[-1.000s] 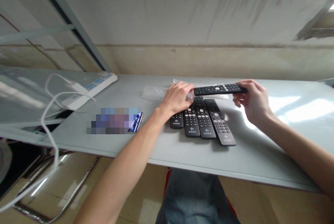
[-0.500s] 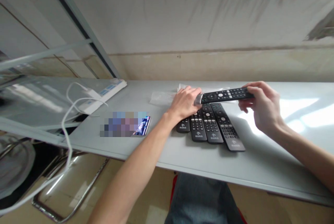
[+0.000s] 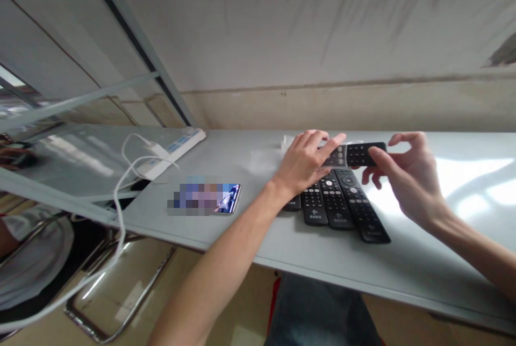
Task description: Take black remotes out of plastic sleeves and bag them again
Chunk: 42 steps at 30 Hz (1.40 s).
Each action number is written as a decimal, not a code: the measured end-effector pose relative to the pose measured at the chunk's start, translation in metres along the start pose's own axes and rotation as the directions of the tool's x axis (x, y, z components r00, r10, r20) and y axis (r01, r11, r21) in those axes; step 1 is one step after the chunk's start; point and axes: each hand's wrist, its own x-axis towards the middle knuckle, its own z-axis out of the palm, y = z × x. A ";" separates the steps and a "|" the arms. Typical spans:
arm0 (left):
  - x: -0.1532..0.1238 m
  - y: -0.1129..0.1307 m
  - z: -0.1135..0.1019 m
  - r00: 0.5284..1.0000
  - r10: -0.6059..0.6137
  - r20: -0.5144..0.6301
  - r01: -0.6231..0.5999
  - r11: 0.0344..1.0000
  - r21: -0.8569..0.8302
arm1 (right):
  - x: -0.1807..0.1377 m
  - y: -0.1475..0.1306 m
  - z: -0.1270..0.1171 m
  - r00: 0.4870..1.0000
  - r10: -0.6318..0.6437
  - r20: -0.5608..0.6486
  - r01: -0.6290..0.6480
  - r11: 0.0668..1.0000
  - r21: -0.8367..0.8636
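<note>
A black remote control point(image 3: 366, 153) is held level above the table between my two hands. A clear plastic sleeve point(image 3: 342, 156) covers its left part, with the sleeve's edge showing across the buttons. My left hand point(image 3: 306, 159) grips the sleeved end, its fingers hiding that end. At the bare right end, my right hand point(image 3: 411, 174) pinches the remote, thumb on the button face, other fingers curled or raised. Beneath lie several more black remotes side by side, among them the rightmost remote point(image 3: 363, 209); my left hand partly hides the left ones.
Thin clear plastic point(image 3: 262, 160) lies left of my left hand. A phone point(image 3: 229, 199) with a lit screen rests on the grey table point(image 3: 258, 238). Farther left are a white power strip point(image 3: 173, 152), a hanging white cable point(image 3: 121, 206) and a metal-framed chair point(image 3: 121, 281).
The sleeve's edge has moved rightward along the remote and covers more of it. My left hand has shifted right, and the view has turned slightly left.
</note>
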 end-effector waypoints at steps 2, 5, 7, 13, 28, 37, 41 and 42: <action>-0.001 -0.005 0.001 0.997 -0.076 -0.009 0.077 0.997 0.017 | 0.005 0.002 -0.005 0.999 0.012 -0.051 -0.009 0.998 0.055; 0.000 -0.007 0.002 0.985 -0.162 0.063 0.160 0.987 0.029 | 0.008 0.003 -0.008 0.998 0.032 -0.051 -0.026 0.994 0.110; 0.000 -0.003 0.001 0.976 -0.189 0.109 0.186 0.982 0.035 | 0.004 0.004 -0.005 1.000 0.024 -0.009 -0.023 0.993 0.115; 0.000 0.003 -0.004 0.979 -0.175 0.104 0.169 0.984 0.065 | -0.010 -0.001 0.006 0.986 -0.001 0.167 0.010 0.999 -0.051; 0.000 0.010 0.003 0.993 -0.109 -0.050 0.114 0.987 0.116 | -0.009 -0.002 0.004 0.926 -0.006 0.378 0.059 0.990 -0.128; -0.002 -0.008 -0.010 0.893 -0.447 -0.048 0.450 0.891 0.070 | 0.006 -0.012 -0.009 0.988 -0.018 -0.156 0.055 0.970 0.236; 0.000 0.000 -0.008 0.910 -0.415 0.026 0.415 0.910 0.010 | 0.002 0.007 0.000 0.981 0.151 0.124 -0.159 0.986 0.055; 0.000 0.002 -0.007 0.929 -0.365 0.054 0.366 0.930 -0.011 | 0.002 0.011 0.002 0.972 0.159 0.176 -0.165 0.986 0.021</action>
